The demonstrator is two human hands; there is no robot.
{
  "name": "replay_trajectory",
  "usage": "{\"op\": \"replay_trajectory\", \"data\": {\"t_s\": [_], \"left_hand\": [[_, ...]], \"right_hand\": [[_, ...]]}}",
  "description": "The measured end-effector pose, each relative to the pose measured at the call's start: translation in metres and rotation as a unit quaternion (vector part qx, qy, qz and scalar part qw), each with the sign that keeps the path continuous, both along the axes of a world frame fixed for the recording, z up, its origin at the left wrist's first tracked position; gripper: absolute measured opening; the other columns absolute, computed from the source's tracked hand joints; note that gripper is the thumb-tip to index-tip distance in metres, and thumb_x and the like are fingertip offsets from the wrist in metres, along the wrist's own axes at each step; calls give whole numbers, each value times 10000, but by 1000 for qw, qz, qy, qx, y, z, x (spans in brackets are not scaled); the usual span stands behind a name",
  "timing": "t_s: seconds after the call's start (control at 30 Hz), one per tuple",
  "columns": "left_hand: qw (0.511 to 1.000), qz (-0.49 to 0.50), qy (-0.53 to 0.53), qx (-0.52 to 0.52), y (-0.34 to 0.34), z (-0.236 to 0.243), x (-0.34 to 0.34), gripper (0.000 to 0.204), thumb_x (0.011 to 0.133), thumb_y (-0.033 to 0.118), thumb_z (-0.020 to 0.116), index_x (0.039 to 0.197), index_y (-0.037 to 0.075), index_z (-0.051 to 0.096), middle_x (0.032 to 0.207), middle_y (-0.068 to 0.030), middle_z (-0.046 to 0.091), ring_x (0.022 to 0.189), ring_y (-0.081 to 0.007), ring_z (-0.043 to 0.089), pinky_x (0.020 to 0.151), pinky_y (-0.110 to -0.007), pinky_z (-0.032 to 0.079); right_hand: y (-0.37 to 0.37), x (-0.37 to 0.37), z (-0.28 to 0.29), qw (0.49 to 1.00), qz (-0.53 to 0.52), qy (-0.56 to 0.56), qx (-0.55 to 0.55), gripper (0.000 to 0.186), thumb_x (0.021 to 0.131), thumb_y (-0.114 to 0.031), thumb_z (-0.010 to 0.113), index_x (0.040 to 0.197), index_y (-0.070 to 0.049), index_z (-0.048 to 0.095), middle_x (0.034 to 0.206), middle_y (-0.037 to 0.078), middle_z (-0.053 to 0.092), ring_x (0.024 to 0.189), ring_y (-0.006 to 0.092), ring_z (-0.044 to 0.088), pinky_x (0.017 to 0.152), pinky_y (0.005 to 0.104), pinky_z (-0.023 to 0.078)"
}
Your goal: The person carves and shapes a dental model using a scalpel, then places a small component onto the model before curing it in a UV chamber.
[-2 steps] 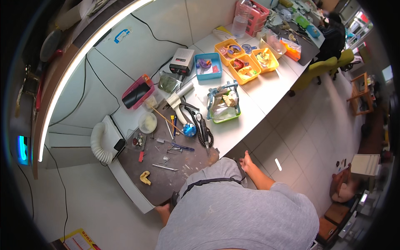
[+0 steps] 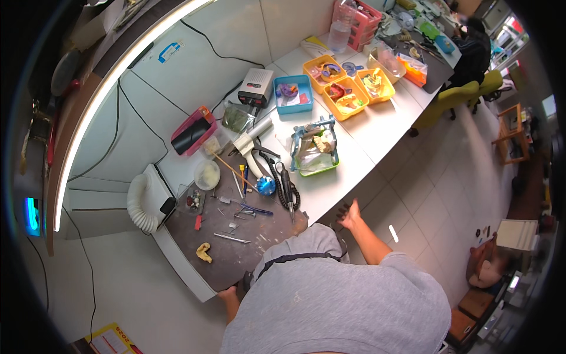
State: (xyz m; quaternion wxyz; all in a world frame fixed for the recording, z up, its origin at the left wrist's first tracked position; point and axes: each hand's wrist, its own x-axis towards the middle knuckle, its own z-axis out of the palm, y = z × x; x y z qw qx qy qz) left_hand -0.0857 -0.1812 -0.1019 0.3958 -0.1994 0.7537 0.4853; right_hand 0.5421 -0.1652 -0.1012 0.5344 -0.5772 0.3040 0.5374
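Note:
My right hand (image 2: pixel 350 215) is raised beside the front edge of the bench (image 2: pixel 354 168), fingers spread and nothing in them. By the bench's near left corner, my left hand (image 2: pixel 227 292) is low against the edge, its fingers mostly hidden. Nearest to it on the dark work mat (image 2: pixel 227 271) lies a yellowish horseshoe-shaped dental cast (image 2: pixel 203 252). Beyond that are a slim metal carving knife (image 2: pixel 232 238), a red piece (image 2: pixel 197 222) and several small tools. A dark rotary handpiece (image 2: pixel 287 192) with a coiled cord lies near my right hand.
A blue-grey articulator (image 2: pixel 314 138) stands in a green tray (image 2: pixel 320 171). Behind are a blue bin (image 2: pixel 295 108), several yellow bins (image 2: pixel 347 116) and a control box (image 2: pixel 256 87). A white hose (image 2: pixel 138 203) bends at the left. A person (image 2: pixel 471 53) sits far right.
My right hand has risen slightly away from my body along the bench edge, its fingers spreading. My left hand stays by the corner. The view has shifted a little.

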Motion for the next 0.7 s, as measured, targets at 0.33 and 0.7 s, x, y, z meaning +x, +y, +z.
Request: {"op": "replay_trajectory", "data": {"t_s": [0.33, 0.7], "left_hand": [[1000, -13, -7, -23, 23, 1, 9, 563, 961, 355, 475, 1458, 89, 463, 1549, -168, 392, 1421, -354, 372, 1158, -565, 286], [995, 91, -16, 31, 11, -11, 15, 584, 972, 400, 411, 1467, 94, 455, 1562, -141, 390, 1431, -324, 367, 1166, -540, 281]], "right_hand": [[74, 37, 29, 940, -215, -95, 248, 641, 1060, -495, 241, 1370, -28, 550, 1384, 130, 592, 1241, 312, 579, 1046, 462, 482], [73, 65, 91, 946, 3, -320, -53, 851, 991, -557, 522, 1565, 6, 240, 1622, 193, 285, 1486, 318, 304, 1212, 436, 245]]}}
